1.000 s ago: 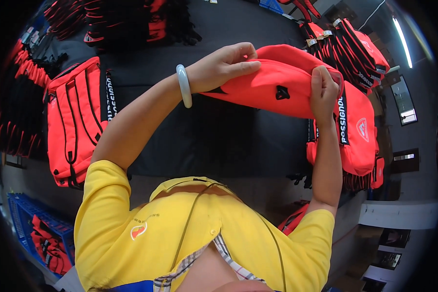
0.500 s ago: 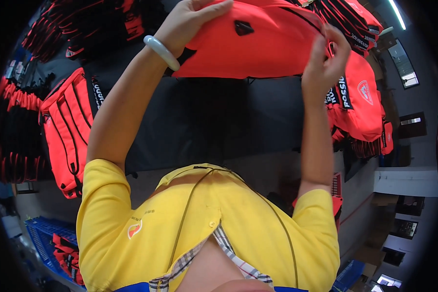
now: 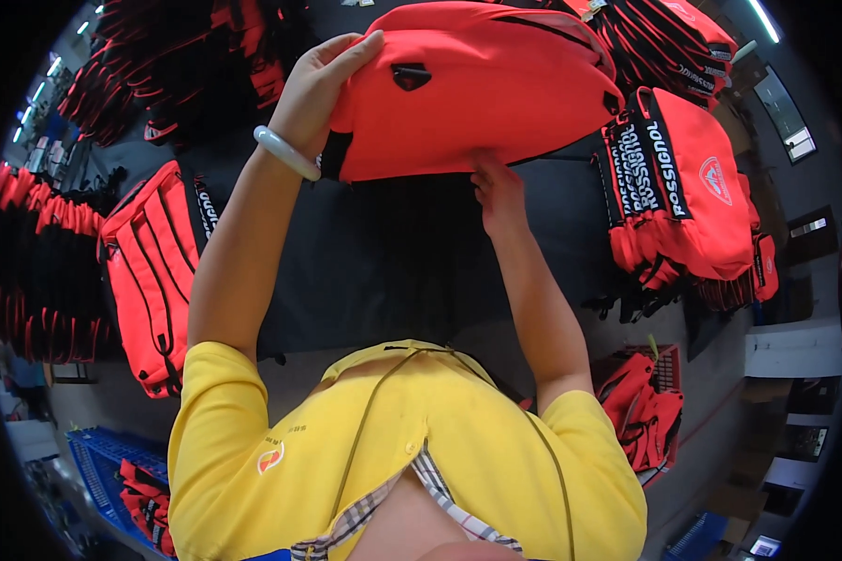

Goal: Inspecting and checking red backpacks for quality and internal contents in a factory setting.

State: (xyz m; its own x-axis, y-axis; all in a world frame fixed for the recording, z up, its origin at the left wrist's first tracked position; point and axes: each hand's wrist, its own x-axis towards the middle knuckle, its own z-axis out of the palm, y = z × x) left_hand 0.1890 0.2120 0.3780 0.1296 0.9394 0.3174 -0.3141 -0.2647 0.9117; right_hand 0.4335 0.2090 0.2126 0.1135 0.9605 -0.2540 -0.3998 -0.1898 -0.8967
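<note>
Red bag [image 3: 486, 103] over black table [image 3: 384, 262] | my left hand [image 3: 320, 92] pinches its left end | my right hand [image 3: 502, 198] at lower edge, pinch hidden, can't tell | could slip if left pinch slackens

Right of the held bag [image 3: 482, 103], stacked bags [image 3: 706, 241] show us white capitals [image 3: 666, 170] and an emblem [image 3: 717, 181]. Below it, a shirt [image 3: 458, 402] bears a logo [image 3: 270, 457].

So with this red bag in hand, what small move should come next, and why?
Perhaps slide your right hand to the right end of the red bag: your left hand holds its left end, while the right is at the lower edge, so no hand holds the right end.
</note>
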